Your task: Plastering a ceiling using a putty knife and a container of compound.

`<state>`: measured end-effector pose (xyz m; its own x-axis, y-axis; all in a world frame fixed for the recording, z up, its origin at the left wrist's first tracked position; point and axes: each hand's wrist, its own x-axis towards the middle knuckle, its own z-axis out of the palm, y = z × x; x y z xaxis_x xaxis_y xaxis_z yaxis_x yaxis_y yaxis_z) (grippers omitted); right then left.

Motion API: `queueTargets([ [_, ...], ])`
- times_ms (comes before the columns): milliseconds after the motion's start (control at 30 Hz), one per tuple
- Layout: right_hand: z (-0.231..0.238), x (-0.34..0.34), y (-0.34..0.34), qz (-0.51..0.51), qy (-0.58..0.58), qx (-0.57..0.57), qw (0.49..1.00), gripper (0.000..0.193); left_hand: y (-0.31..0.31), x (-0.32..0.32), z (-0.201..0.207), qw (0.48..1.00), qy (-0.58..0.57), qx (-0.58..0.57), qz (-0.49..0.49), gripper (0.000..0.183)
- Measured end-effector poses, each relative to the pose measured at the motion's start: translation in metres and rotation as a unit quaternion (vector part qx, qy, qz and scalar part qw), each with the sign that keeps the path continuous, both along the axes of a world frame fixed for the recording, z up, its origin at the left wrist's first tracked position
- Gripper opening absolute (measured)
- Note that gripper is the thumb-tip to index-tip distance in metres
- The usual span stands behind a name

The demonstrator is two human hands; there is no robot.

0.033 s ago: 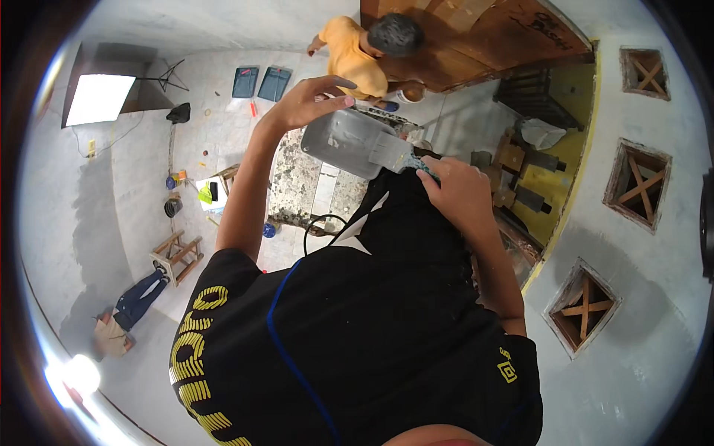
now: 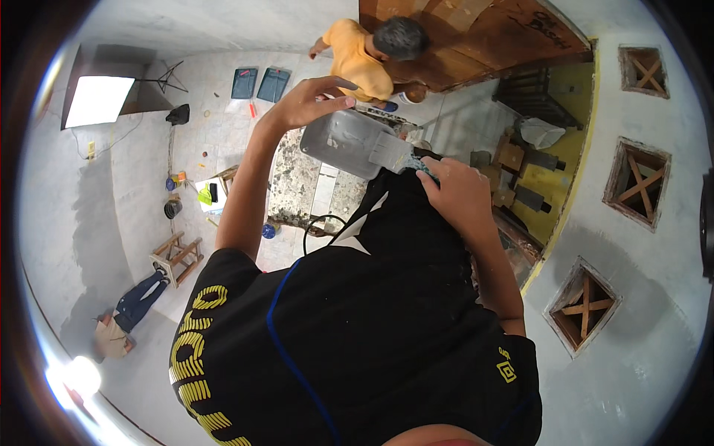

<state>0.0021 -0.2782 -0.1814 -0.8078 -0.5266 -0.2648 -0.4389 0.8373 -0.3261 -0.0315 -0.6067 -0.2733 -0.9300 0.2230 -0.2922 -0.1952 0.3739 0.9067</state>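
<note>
My left hand (image 2: 312, 104) is closed on the far rim of a grey plastic paint tray (image 2: 329, 137), which is tilted in front of my chest. Pale grey smears coat the inside of the tray. In my right hand (image 2: 455, 186) is the handle of a flat paintbrush (image 2: 390, 152). Its wide bristles, covered in grey-white paint, lie against the right side of the tray. The handle is mostly hidden by my fingers.
Below the tray stands a paint-spattered platform (image 2: 294, 182). A person in an orange shirt (image 2: 353, 56) is beyond it, near brown boards (image 2: 476, 37) and a bucket (image 2: 411, 94). Another person (image 2: 130, 312) stands by a wooden stool (image 2: 177, 259) at left. Two dark trays (image 2: 259, 84) lie on the floor.
The person in orange has shifted slightly to the right. My hands, the tray and the brush show no visible movement.
</note>
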Motion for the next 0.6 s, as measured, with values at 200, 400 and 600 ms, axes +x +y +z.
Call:
queueTargets([
  [200, 0.009, 0.013, 0.003, -0.018, 0.027, 0.038, 0.999, 0.023, 0.006, -0.010, 0.002, 0.996, -0.019, -0.064, -0.066, 0.059],
  [400, 0.012, 0.017, 0.004, -0.032, 0.027, 0.048, 0.998, 0.022, 0.010, -0.013, 0.002, 0.993, -0.023, -0.097, -0.061, 0.056],
  [600, 0.014, 0.022, 0.008, -0.046, 0.036, 0.038, 0.998, 0.021, 0.008, -0.011, 0.005, 0.993, -0.014, -0.101, -0.055, 0.054],
])
